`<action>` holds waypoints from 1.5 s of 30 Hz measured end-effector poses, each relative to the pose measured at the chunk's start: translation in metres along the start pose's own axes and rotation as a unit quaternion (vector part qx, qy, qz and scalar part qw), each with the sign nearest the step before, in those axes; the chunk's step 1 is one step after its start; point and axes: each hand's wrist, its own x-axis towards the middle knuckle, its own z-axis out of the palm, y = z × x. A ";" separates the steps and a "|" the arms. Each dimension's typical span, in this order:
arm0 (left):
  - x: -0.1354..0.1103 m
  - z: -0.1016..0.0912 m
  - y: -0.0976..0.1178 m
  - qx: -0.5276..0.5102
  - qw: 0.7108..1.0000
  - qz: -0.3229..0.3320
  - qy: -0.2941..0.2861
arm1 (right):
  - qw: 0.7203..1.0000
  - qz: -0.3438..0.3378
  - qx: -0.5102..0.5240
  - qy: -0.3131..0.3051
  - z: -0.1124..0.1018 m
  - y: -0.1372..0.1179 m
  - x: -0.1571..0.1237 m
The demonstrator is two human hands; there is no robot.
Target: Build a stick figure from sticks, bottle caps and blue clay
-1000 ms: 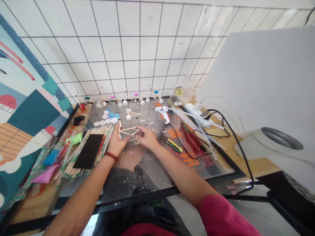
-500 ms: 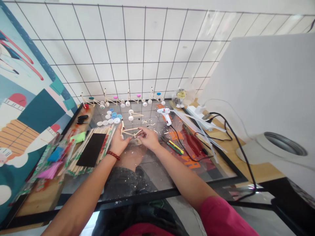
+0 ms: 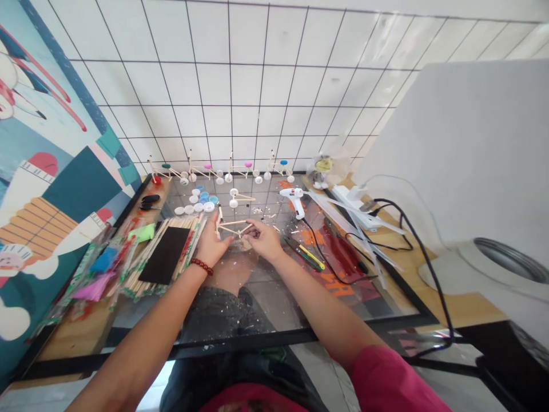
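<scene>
Above the glass tabletop, a small frame of thin wooden sticks [image 3: 233,222] is held between both hands. My left hand [image 3: 211,243], with a red bead bracelet at the wrist, closes on its left end, where a dark-tipped stick stands up. My right hand [image 3: 262,239] pinches the right end of the frame between thumb and fingers. Just beyond lies a stick piece with white round wheels [image 3: 234,198]. Left of it sit several white and blue bottle caps [image 3: 202,200]. Several finished stick tricycles [image 3: 240,170] stand in a row along the back edge.
A white glue gun [image 3: 293,200] lies to the right, its black cord trailing. Near it are a yellow-green utility knife [image 3: 311,257] and white glue sticks. At the left are bundled wooden sticks [image 3: 137,268] under a black sheet [image 3: 165,256]. A power strip [image 3: 351,203] sits at far right.
The view has shifted a little, so everything appears slightly further right. Both hands keep hold of the stick frame, with hardly any change in their grip.
</scene>
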 end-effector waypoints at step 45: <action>-0.003 -0.004 0.001 0.008 1.000 0.024 -0.013 | 1.000 0.019 -0.018 -0.005 -0.003 -0.012 -0.004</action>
